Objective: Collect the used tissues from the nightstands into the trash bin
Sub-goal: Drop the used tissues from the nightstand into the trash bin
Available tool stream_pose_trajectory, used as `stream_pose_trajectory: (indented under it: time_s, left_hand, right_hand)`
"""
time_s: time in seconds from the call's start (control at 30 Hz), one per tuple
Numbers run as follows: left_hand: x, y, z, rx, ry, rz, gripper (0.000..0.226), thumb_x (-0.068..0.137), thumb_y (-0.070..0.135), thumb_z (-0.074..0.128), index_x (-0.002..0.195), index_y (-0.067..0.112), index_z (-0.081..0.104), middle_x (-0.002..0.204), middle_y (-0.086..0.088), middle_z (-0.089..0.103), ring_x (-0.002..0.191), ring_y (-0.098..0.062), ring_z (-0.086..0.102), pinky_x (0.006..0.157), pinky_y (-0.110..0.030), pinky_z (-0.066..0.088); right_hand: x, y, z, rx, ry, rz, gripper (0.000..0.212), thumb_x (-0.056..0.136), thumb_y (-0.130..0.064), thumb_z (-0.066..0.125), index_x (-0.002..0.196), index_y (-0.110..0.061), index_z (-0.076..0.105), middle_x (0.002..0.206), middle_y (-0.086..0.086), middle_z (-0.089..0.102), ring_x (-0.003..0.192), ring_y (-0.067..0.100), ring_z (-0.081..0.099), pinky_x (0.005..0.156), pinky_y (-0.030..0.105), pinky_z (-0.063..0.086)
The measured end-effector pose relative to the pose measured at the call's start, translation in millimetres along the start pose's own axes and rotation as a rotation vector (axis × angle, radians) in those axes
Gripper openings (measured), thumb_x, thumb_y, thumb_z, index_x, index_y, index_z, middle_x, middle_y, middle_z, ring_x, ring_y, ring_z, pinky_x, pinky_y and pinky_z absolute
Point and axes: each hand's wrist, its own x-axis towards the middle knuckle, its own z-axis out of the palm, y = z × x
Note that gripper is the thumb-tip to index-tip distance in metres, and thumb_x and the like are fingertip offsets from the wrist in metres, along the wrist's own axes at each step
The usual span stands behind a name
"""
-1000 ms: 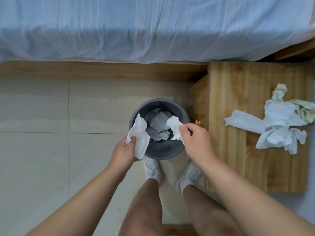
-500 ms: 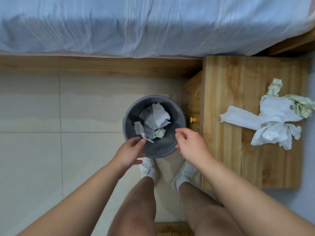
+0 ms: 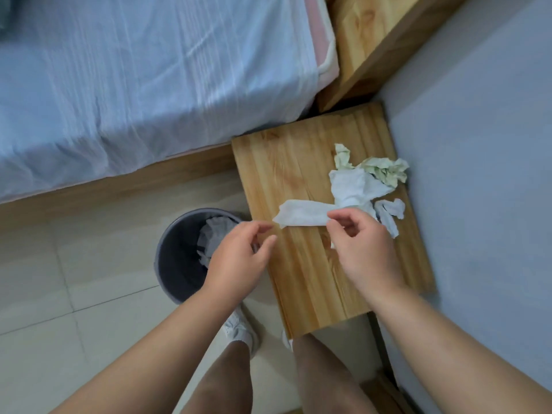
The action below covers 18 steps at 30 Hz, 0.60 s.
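Several crumpled used tissues lie on the wooden nightstand (image 3: 301, 282): a long white tissue (image 3: 298, 217), a white wad (image 3: 355, 186), a greenish one (image 3: 385, 171) and a small white piece (image 3: 392, 212). My right hand (image 3: 363, 252) hovers over the near end of the long tissue, fingers loosely curled, holding nothing that I can see. My left hand (image 3: 239, 261) is empty above the nightstand's left edge, beside the grey trash bin (image 3: 167, 264). The bin stands on the floor and has white tissues (image 3: 215, 237) inside.
A bed with a pale blue sheet (image 3: 149, 79) fills the upper left, its wooden frame (image 3: 119, 186) along the floor. A wooden headboard block (image 3: 373, 40) stands behind the nightstand. A grey wall (image 3: 478, 174) runs along the right. My feet in white shoes (image 3: 239, 330) are below the bin.
Both hands let their tissues go into the bin, then moved right and up to the nightstand. The view swung right, and both hands are now empty.
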Motion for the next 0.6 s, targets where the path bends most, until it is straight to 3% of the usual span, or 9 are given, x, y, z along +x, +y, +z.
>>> stream_pose_trajectory:
  time_s: [0.07,0.2,0.27,0.33,0.4,0.47,0.53,0.6]
  left_hand:
    - [13,20,14,0.187,0.037,0.15,0.037,0.101,0.044,0.064,0.137,0.035,0.064,0.136,0.013,0.063,0.127,-0.011,0.055,0.094,-0.031,0.05]
    - [35,47,40,0.483,0.038,0.346,0.058,0.095,0.031,0.074,0.15,0.025,0.055,0.158,-0.008,0.052,0.144,-0.032,0.046,0.105,-0.048,0.052]
    - [44,55,52,0.582,0.03,0.384,0.066,0.093,0.026,0.074,0.155,0.025,0.05,0.162,-0.013,0.048,0.147,-0.038,0.045,0.102,-0.052,0.054]
    - [49,59,61,0.619,-0.013,0.361,0.069,0.096,0.026,0.07,0.159,0.027,0.044,0.162,-0.013,0.047,0.147,-0.04,0.044,0.103,-0.053,0.053]
    - [53,59,66,0.615,-0.061,0.339,0.057,0.101,0.027,0.064,0.156,0.03,0.05,0.151,-0.008,0.054,0.137,-0.036,0.049,0.097,-0.049,0.053]
    - [52,52,65,0.589,-0.087,0.336,0.041,0.103,0.02,0.058,0.143,0.031,0.065,0.13,-0.003,0.063,0.117,-0.03,0.055,0.081,-0.045,0.056]
    - [49,46,62,0.472,-0.11,0.319,0.032,0.103,0.012,0.06,0.126,0.027,0.077,0.113,-0.002,0.067,0.101,-0.028,0.059,0.071,-0.045,0.056]
    - [44,42,58,0.306,-0.105,0.249,0.019,0.103,0.014,0.063,0.106,0.023,0.08,0.099,-0.001,0.066,0.086,-0.023,0.059,0.065,-0.04,0.051]
  right_hand:
    - [11,12,-20,-0.046,0.134,-0.002,0.021,0.09,-0.044,0.071,0.11,-0.043,0.065,0.099,-0.022,0.068,0.086,0.003,0.064,0.08,0.038,0.061]
    - [26,38,-31,-0.255,0.128,0.033,0.084,0.076,-0.055,0.083,0.147,-0.024,0.05,0.141,-0.003,0.055,0.123,0.019,0.057,0.101,0.037,0.051]
    - [28,48,-26,-0.314,0.095,0.017,0.098,0.073,-0.06,0.084,0.153,-0.022,0.042,0.152,-0.001,0.048,0.139,0.02,0.046,0.105,0.032,0.042]
    - [27,54,-18,-0.376,0.077,0.016,0.103,0.072,-0.062,0.084,0.155,-0.021,0.038,0.155,0.001,0.046,0.142,0.023,0.043,0.106,0.036,0.045]
    - [25,61,-11,-0.419,0.048,0.038,0.09,0.076,-0.055,0.084,0.15,-0.021,0.046,0.15,0.002,0.05,0.135,0.026,0.049,0.102,0.041,0.052]
    - [23,69,-7,-0.465,0.019,0.027,0.054,0.084,-0.035,0.081,0.131,-0.018,0.063,0.134,0.002,0.057,0.118,0.027,0.059,0.085,0.038,0.055]
    - [20,75,-7,-0.451,0.004,0.022,0.021,0.089,-0.019,0.075,0.108,-0.016,0.069,0.114,0.0,0.061,0.093,0.021,0.06,0.069,0.033,0.05]
    - [16,78,-13,-0.406,-0.013,0.048,0.012,0.092,-0.018,0.071,0.091,-0.023,0.061,0.091,-0.01,0.056,0.073,0.011,0.051,0.055,0.026,0.038]
